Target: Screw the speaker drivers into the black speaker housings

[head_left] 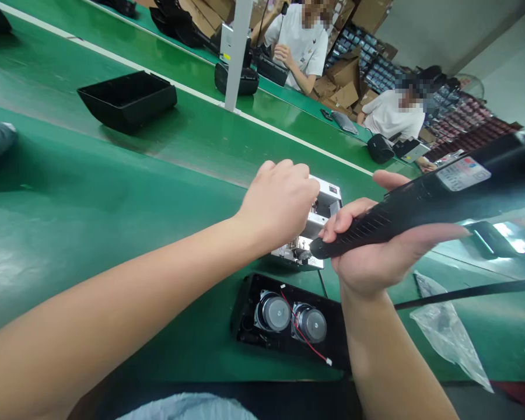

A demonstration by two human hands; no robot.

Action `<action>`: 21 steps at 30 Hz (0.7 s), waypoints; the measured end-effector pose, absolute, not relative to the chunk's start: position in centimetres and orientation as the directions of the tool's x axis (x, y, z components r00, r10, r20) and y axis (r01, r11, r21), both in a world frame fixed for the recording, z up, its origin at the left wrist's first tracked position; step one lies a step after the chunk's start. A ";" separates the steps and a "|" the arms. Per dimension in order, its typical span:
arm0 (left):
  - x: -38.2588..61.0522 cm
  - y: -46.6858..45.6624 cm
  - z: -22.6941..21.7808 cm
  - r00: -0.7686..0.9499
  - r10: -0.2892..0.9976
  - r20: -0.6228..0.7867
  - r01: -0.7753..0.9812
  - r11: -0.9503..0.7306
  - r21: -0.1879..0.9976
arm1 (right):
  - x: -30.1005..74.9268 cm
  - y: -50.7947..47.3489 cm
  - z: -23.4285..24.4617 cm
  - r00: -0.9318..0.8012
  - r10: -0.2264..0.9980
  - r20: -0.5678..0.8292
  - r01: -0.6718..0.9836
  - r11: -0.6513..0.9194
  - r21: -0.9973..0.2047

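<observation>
My right hand [376,256] holds a long black plastic housing [420,201] from below, tilted up to the right, with vent slots and a white label on its side. My left hand [280,201] is a closed fist over a silver metal unit [319,219] that has open compartments and small parts inside. Whatever the fist grips is hidden behind its fingers. Below both hands lies a black speaker case [249,332], open side up, with two round speakers [276,312] and a red wire [306,338] ending in a white plug.
An upturned black shell [129,105] sits on the green bench [91,192] at upper left. A clear plastic bag [446,332] lies on the right, below a black strip [472,291]. Behind a white post [237,58], two people in white shirts work among black housings.
</observation>
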State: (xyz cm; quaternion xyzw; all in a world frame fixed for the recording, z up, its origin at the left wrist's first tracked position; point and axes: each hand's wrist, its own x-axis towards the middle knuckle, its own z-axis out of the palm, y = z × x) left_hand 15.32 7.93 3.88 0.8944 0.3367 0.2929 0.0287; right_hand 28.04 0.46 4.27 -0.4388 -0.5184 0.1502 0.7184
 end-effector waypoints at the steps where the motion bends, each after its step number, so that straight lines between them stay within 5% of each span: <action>1: 15.9 8.4 3.7 0.612 0.616 0.496 0.589 -0.773 0.234 | 28.0 0.5 4.2 0.408 0.677 0.612 0.244 0.565 -0.788; 5: 15.2 8.2 2.6 0.611 0.608 0.506 0.573 -0.781 0.247 | 28.1 0.7 4.1 0.399 0.679 0.616 0.246 0.568 -0.785; 11: 7.6 3.1 -1.0 0.675 0.509 0.535 0.112 -0.787 0.607 | 28.1 0.0 4.6 0.406 0.675 0.616 0.250 0.566 -0.786; 16: 3.8 0.6 -5.4 0.815 0.528 0.237 0.163 -0.602 0.782 | 27.7 -0.5 4.2 0.426 0.702 0.571 0.245 0.518 -0.820; 21: 3.7 0.7 -6.9 0.915 0.401 0.053 0.183 -0.526 0.830 | 27.6 -1.6 5.0 0.442 0.692 0.570 0.202 0.543 -0.815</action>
